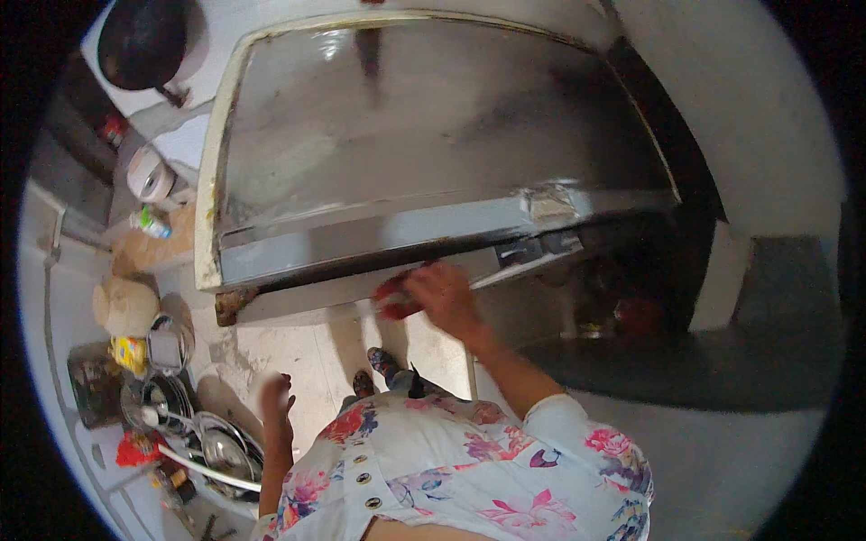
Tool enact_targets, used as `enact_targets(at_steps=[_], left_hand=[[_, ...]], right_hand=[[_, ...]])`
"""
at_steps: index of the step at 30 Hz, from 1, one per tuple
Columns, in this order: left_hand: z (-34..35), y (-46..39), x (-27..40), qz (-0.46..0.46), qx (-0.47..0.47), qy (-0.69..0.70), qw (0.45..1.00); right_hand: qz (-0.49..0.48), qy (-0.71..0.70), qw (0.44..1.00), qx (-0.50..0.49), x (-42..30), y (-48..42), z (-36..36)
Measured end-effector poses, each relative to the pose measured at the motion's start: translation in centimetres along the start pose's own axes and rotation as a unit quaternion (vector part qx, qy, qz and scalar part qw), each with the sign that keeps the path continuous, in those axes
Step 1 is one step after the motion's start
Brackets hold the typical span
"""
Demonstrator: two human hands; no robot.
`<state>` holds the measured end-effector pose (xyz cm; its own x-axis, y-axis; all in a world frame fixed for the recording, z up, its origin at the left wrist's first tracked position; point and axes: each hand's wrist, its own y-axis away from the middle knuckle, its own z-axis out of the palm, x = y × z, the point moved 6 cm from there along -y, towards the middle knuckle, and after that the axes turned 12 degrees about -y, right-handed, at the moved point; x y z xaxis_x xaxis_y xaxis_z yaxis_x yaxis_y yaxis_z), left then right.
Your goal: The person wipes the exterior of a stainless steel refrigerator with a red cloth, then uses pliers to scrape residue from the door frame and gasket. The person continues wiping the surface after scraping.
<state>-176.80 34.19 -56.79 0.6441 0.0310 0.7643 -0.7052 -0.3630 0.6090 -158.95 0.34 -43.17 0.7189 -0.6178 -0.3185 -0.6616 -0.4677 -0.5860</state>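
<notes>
My right hand (443, 294), motion-blurred, grips a dark red item (394, 297), possibly a cloth. It is held in front of the edge of a large glossy grey top (419, 135) with a pale frame. Below that edge runs a lower ledge (325, 287), with a few dark items (534, 251) at its right part. To the left of my body hangs my left hand (275, 399), over the floor and apart from the ledge. A blurred patch covers part of it, so its fingers are unclear.
Metal pots and dishes (226, 453) crowd the lower left, near a cream container (126, 306) and a yellow packet (128, 353). A black wok (142, 44) is at upper left. Right of me extends a dark counter (676, 368). My shoes (382, 364) stand on the pale floor (318, 351).
</notes>
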Motion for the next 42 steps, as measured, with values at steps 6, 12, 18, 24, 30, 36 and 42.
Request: enact_targets(at_steps=[6,12,18,24,30,36,42], left_hand=[[-2.2,-1.7,-0.7,0.06,-0.058,-0.025,0.996],[0.3,-4.6,-1.2,0.264,-0.028,-0.281,0.922],[9.4,2.9,11.2,0.38,-0.13,-0.207,0.892],[15.3,5.4,17.3,0.487,-0.109,-0.275,0.822],[23.2,5.6,20.7,0.533,-0.1,-0.254,0.801],[33.4,6.3,24.3,0.581,-0.134,-0.256,0.761],[39.3,8.4,26.6,0.584,-0.231,-0.14,0.766]], right_hand=[[0.493,-0.079,0.824,0.267,10.4,10.3,-15.8],[0.431,-0.059,0.828,0.355,13.0,6.7,-12.3],[0.326,-0.31,0.873,0.191,6.5,2.8,-8.1],[0.362,-0.047,0.823,0.435,15.7,7.9,-21.9],[0.406,0.07,0.828,0.382,24.1,9.5,-20.9],[0.376,-0.084,0.874,0.297,21.0,8.7,-19.0],[0.397,-0.252,0.748,0.468,20.7,11.9,-17.5]])
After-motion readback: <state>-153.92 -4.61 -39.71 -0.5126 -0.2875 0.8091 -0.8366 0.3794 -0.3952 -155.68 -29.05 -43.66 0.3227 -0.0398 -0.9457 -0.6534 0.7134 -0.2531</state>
